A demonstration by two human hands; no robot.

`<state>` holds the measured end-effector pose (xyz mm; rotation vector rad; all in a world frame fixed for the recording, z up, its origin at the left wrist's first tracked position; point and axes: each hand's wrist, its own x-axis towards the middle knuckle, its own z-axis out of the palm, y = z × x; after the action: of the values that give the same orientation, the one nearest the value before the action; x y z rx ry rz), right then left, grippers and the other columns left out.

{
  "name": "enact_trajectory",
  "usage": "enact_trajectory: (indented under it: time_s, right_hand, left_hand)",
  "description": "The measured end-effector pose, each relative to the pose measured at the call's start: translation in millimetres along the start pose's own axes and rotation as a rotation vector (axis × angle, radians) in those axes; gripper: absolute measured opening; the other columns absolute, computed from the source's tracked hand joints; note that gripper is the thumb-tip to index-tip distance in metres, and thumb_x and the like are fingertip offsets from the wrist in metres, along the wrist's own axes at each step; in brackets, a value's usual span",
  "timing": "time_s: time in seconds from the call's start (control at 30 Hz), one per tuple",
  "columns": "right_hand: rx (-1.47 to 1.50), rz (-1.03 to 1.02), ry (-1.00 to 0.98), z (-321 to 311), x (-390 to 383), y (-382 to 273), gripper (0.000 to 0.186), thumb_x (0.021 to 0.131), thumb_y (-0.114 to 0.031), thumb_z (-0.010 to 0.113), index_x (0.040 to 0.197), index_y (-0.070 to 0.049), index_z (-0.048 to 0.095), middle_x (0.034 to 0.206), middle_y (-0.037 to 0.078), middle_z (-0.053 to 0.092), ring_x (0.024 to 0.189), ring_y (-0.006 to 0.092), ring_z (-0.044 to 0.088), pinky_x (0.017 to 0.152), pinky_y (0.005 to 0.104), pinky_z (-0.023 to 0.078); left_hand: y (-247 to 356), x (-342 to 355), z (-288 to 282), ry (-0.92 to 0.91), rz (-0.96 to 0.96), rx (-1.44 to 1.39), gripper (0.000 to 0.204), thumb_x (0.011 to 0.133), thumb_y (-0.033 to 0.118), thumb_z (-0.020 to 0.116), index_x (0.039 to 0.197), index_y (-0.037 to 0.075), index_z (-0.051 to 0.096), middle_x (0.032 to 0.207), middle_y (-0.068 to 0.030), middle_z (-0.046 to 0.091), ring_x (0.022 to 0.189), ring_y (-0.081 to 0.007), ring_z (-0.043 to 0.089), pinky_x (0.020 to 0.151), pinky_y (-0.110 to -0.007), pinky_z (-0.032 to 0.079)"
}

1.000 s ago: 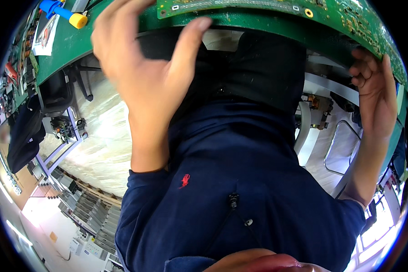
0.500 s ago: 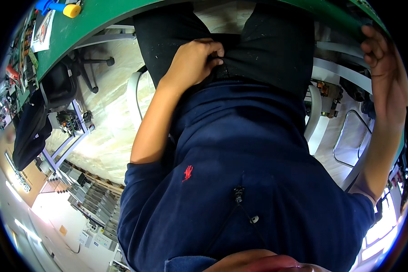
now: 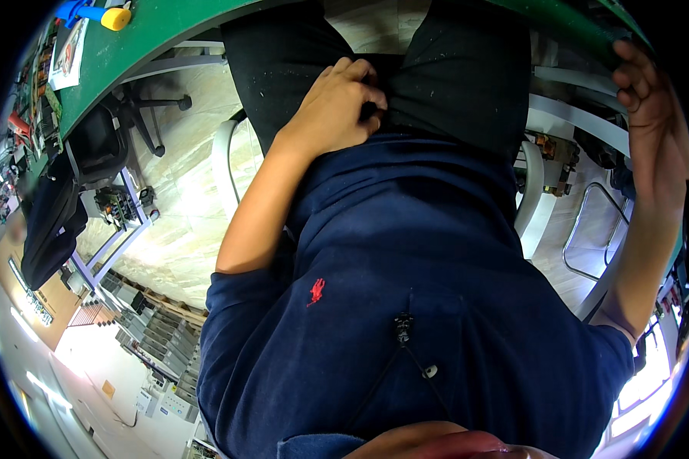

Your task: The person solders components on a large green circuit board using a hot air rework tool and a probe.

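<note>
The left hand (image 3: 335, 109) is clenched just above the middle of the frame. Its fingertips (image 3: 369, 98) are pinched on a fold of the black cloth trousers (image 3: 467, 76), at the line where these meet the hem of the dark navy polo shirt (image 3: 406, 252). Whether a small dark object is also caught in the pinch cannot be told. The right hand (image 3: 654, 122) is held at the upper right, with its fingers curled over the edge of the green-topped workbench (image 3: 153, 38), so that edge is grasped.

The step in hand is judged to be a gathering or tugging of cloth at the waist, while the body is steadied against the bench. A further pull would call for a firm pinch drawn along the waistline, with the right-hand hold kept as a brace.

The pinched fold lies at the centre top of the frame. The waistline runs with its long axis left to right across the picture, and the trouser legs point toward the top edge. The bench edge is seen as an arc along the top, from the upper left to the upper right.

Further out, a white chair frame (image 3: 223, 161) is seen beside the left forearm, a black swivel chair (image 3: 92, 145) at the left, and a blue and yellow tool (image 3: 92, 13) on the bench at the upper left.
</note>
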<state>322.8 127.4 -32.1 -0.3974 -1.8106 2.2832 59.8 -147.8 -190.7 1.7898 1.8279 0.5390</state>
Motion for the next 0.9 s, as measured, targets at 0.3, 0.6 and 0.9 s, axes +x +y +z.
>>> enact_trajectory:
  time_s: [0.3, 0.6, 0.9]
  right_hand:
    - [-0.049, -0.014, 0.026, 4, 0, 1, 0.043, 0.108, -0.025, 0.027, 0.135, -0.002, 0.049, 0.134, 0.018, 0.056, 0.11, 0.0168, 0.059, 0.091, 0.0254, 0.046]
    - [-0.232, 0.053, 0.289, 9, -2, 3, 0.045, 0.107, -0.035, 0.032, 0.126, -0.003, 0.058, 0.121, 0.011, 0.066, 0.1, 0.0152, 0.063, 0.088, 0.0282, 0.047]
    - [-0.206, 0.105, 0.454, 26, 3, 3, 0.047, 0.106, -0.039, 0.036, 0.115, 0.0, 0.061, 0.109, 0.01, 0.068, 0.089, 0.0118, 0.061, 0.077, 0.0256, 0.046]
  left_hand:
    - [0, 1, 5, -0.072, 0.072, 0.05, 0.017, 0.068, 0.009, 0.077, 0.085, 0.013, 0.076, 0.115, -0.0077, 0.059, 0.109, -0.026, 0.052, 0.096, -0.035, 0.041]
    - [5, -1, 11, -0.054, 0.134, 0.148, 0.011, 0.072, 0.008, 0.07, 0.083, 0.012, 0.072, 0.113, -0.0098, 0.056, 0.107, -0.0269, 0.05, 0.091, -0.035, 0.042]
    - [17, -5, -31, -0.055, 0.112, -0.133, 0.01, 0.073, 0.001, 0.065, 0.081, 0.005, 0.061, 0.116, -0.0108, 0.056, 0.111, -0.0299, 0.05, 0.095, -0.037, 0.041]
